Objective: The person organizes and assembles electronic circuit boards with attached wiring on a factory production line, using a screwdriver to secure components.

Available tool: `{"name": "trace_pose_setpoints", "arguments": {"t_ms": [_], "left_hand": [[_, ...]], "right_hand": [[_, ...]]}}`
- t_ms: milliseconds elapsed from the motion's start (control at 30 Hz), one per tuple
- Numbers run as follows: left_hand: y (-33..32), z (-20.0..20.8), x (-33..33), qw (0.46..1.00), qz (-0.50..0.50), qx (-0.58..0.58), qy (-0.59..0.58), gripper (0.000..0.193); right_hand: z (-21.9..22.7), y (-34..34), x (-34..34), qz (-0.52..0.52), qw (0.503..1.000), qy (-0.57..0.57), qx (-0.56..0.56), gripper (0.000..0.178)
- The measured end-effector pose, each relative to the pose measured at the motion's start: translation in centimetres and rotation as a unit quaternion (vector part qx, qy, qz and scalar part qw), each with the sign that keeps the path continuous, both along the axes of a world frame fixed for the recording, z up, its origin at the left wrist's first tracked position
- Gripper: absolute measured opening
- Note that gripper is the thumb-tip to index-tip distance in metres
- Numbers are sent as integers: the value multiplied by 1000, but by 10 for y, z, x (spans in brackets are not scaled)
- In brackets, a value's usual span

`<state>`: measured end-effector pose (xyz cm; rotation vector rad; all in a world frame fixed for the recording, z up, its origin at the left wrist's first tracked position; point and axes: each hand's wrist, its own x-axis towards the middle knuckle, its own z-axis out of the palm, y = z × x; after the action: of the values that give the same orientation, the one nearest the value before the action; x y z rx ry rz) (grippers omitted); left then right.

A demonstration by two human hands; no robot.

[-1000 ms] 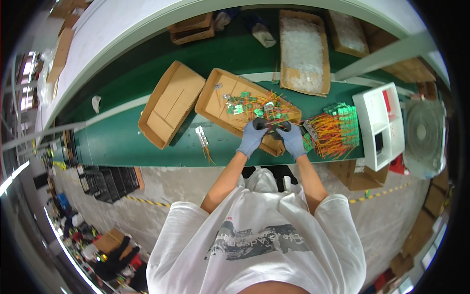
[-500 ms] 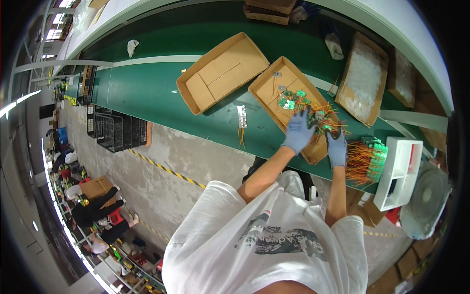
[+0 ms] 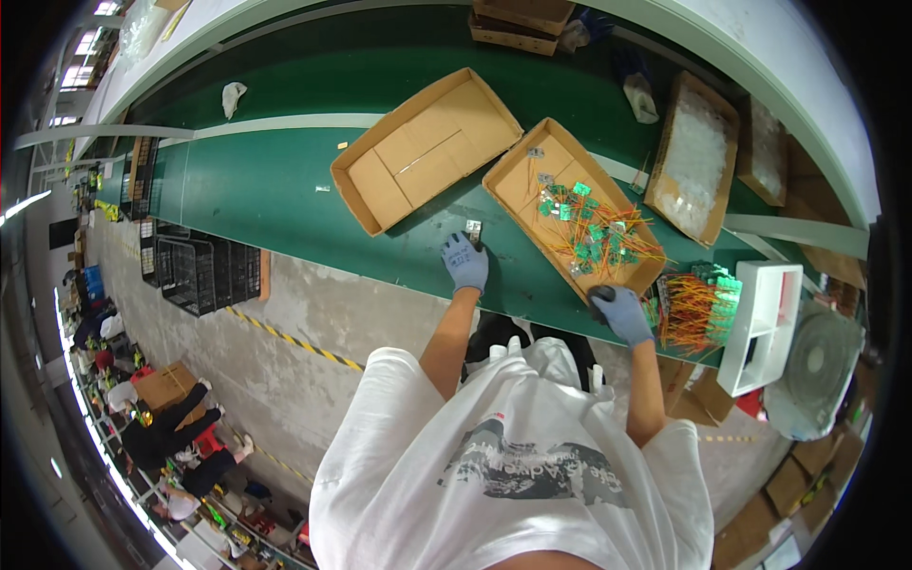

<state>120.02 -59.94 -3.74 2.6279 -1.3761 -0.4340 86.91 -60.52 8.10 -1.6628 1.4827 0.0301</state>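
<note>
My left hand (image 3: 464, 263), in a grey-blue work glove with dark fingertips, is down on the green bench. Its fingers are closed around a small strip of circuit boards (image 3: 473, 227); only the strip's far end shows beyond them. My right hand (image 3: 622, 314), gloved alike, has its fingers curled by the near corner of a cardboard tray (image 3: 513, 195). What those fingers hold, if anything, is hidden. In that tray lies a loose heap of green circuit boards with orange wires (image 3: 594, 228). Stacked rows of similar wired boards (image 3: 701, 309) sit right of my right hand.
A second cardboard tray (image 3: 399, 171) lies to the left. Trays of clear plastic pieces (image 3: 698, 161) stand at the far right. Beside the stacked boards are a white divided holder (image 3: 760, 328) and a round fan (image 3: 815, 366). Black crates (image 3: 195, 271) stand left of the bench.
My left hand has moved left from the heap of boards to the strip on the bench. My right hand has drawn back toward me, to the tray's near corner.
</note>
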Motion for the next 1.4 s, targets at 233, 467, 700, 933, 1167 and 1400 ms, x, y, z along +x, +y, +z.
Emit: {"name": "trace_pose_setpoints", "arguments": {"t_ms": [233, 467, 700, 933, 1167, 1400], "left_hand": [[18, 38, 38, 853, -96, -105, 502, 33], [-16, 170, 10, 833, -300, 34, 463, 33], [-32, 159, -71, 886, -302, 20, 351, 30], [-60, 128, -121, 820, -233, 46, 520, 41], [-71, 102, -131, 772, -333, 116, 528, 51], [-66, 116, -154, 839, -332, 67, 425, 28]], "right_hand": [[11, -25, 105, -64, 989, -110, -79, 53], [30, -46, 108, -70, 960, -253, 95, 45], [67, -27, 72, -28, 979, -40, -196, 39], [35, -35, 3, -248, 961, 83, -87, 57], [35, -38, -10, -191, 971, -64, -132, 54], [28, -36, -25, -166, 976, -103, -91, 41]]}}
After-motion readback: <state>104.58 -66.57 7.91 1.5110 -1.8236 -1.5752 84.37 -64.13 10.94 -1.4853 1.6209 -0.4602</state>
